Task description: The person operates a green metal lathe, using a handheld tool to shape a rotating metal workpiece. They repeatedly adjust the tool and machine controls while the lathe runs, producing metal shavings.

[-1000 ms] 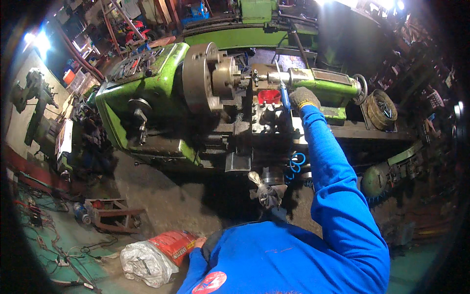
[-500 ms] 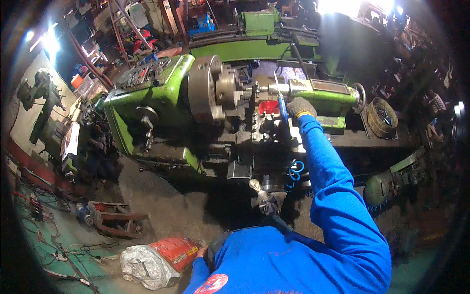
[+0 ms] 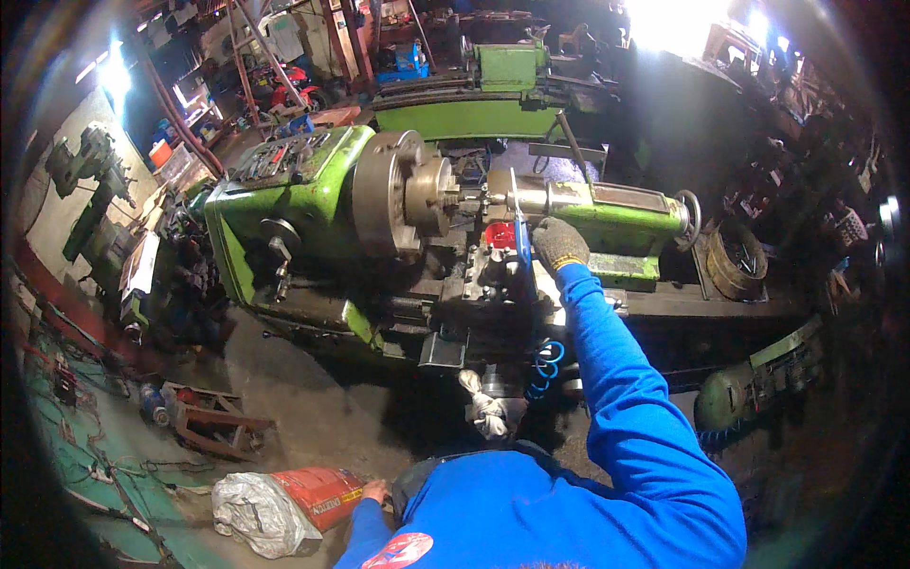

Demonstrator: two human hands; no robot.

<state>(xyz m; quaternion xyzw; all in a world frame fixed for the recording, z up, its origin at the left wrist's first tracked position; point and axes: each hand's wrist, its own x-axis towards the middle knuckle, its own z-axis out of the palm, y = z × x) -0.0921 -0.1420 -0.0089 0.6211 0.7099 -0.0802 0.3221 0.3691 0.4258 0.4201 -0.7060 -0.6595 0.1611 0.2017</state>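
My right hand (image 3: pixel 561 244), in a grey knit glove with a yellow cuff, is closed around a blue air blow gun (image 3: pixel 523 243). Its thin nozzle points up and away, beside the tailstock (image 3: pixel 616 211) of a green lathe. Left of the nozzle, the large chuck (image 3: pixel 389 194) faces the tailstock. A red container (image 3: pixel 500 235) sits just left of the gun, above the tool post (image 3: pixel 490 273). Below, a blue coiled hose (image 3: pixel 545 368) hangs at the lathe's front. My left hand (image 3: pixel 376 490) is bare and low by my side; its fingers are too small to read.
A red and white sack (image 3: pixel 322 495) lies on the floor beside my left hand. Hand tools (image 3: pixel 280 156) cover the headstock top. Cloth (image 3: pixel 486 406) hangs at the lathe's front. A round tub (image 3: pixel 737 261) stands past the handwheel (image 3: pixel 689 220). Behind is another green machine (image 3: pixel 464 119).
The view has shifted a little. My right hand, still on the blow gun, has come slightly down and toward me relative to the tailstock. My left hand stays low.
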